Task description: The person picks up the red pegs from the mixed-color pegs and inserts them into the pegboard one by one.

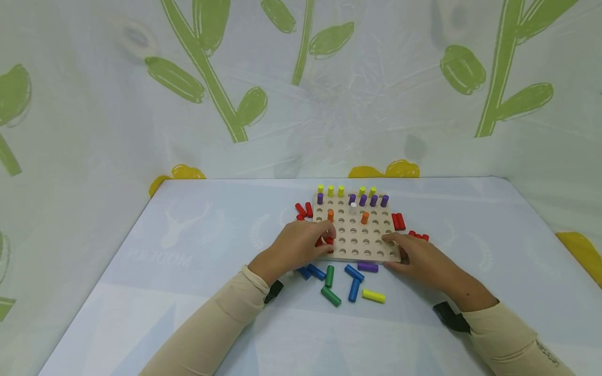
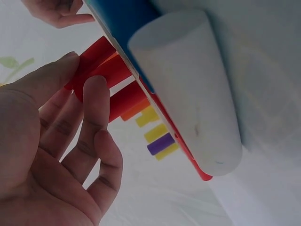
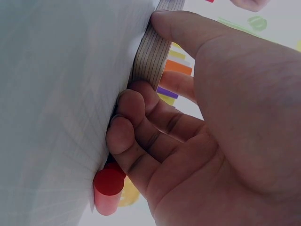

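Note:
A wooden pegboard (image 1: 348, 230) with rows of round holes lies on the table. My left hand (image 1: 303, 240) is over its front left corner and pinches a red peg (image 2: 94, 56) between thumb and fingertips. Other red pegs (image 2: 127, 101) stand in the board beside those fingers. With my right hand (image 1: 418, 261) I hold the board's front right corner, thumb against the layered edge (image 3: 153, 56) and the other fingers along the side. Yellow pegs (image 1: 340, 191) and purple pegs (image 1: 363, 200) stand in the back rows. Orange pegs (image 1: 365, 218) and a white peg (image 1: 353, 208) stand nearer the middle.
Loose in front of the board lie blue pegs (image 1: 354, 290), green pegs (image 1: 331, 296), a purple peg (image 1: 368, 267) and a yellow peg (image 1: 373, 296). Red pegs lie to its left (image 1: 301, 210) and right (image 1: 398, 221). Behind the table (image 1: 226, 334) hangs a leaf-patterned sheet (image 1: 376, 104).

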The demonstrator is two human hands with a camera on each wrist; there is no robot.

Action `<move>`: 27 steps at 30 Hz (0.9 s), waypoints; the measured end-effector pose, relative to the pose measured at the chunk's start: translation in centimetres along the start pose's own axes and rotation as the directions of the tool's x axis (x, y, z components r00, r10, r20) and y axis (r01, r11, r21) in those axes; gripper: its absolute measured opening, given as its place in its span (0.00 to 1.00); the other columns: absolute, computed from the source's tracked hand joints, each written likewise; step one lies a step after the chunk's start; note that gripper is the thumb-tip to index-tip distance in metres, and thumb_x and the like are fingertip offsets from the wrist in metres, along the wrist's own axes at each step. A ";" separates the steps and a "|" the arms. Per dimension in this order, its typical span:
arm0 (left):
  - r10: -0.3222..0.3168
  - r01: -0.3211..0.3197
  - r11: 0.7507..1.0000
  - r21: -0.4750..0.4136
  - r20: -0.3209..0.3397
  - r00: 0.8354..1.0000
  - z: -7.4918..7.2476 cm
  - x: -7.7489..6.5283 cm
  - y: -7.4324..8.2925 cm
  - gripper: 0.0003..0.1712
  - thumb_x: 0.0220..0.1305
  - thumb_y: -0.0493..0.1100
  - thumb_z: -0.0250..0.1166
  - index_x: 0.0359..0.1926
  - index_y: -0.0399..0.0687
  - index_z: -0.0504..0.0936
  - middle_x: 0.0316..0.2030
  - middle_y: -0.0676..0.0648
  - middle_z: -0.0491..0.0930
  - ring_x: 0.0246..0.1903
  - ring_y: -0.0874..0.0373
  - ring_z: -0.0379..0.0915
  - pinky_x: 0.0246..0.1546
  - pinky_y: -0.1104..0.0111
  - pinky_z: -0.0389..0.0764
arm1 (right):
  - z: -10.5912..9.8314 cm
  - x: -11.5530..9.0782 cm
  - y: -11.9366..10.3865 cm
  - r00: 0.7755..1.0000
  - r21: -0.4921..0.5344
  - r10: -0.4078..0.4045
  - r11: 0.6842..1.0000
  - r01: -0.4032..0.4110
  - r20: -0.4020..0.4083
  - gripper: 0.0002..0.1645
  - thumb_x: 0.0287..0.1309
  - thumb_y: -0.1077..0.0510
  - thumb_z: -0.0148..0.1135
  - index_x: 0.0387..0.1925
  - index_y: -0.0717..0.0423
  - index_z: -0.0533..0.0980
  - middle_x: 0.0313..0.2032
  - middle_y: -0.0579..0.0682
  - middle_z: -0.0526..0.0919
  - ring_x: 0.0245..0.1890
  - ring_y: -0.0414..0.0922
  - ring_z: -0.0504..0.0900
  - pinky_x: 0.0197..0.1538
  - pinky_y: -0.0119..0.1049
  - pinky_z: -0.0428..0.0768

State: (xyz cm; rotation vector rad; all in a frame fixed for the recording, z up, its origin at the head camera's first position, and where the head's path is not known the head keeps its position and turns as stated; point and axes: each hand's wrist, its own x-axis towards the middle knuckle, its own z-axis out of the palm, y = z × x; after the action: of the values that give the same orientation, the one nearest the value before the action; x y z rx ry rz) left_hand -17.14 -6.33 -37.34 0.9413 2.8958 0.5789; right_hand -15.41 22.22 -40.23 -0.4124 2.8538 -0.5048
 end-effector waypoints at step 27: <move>0.000 0.000 1.000 0.026 0.024 1.000 0.5 0.1 -0.3 0.13 0.62 0.51 0.72 0.46 0.56 0.83 0.33 0.57 0.85 0.30 0.65 0.74 0.34 0.74 0.75 | -0.1 0.1 0.0 1.000 -0.005 -0.007 1.000 0.007 -0.002 0.41 0.54 0.46 0.74 0.67 0.54 0.70 0.58 0.59 0.80 0.46 0.47 0.77 0.58 0.52 0.80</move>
State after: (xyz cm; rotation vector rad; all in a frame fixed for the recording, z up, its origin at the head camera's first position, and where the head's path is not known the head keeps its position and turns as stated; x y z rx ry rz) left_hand -17.29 -6.28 -37.93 0.9448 2.8888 0.5272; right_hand -15.48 22.25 -40.18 -0.4239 2.8572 -0.4996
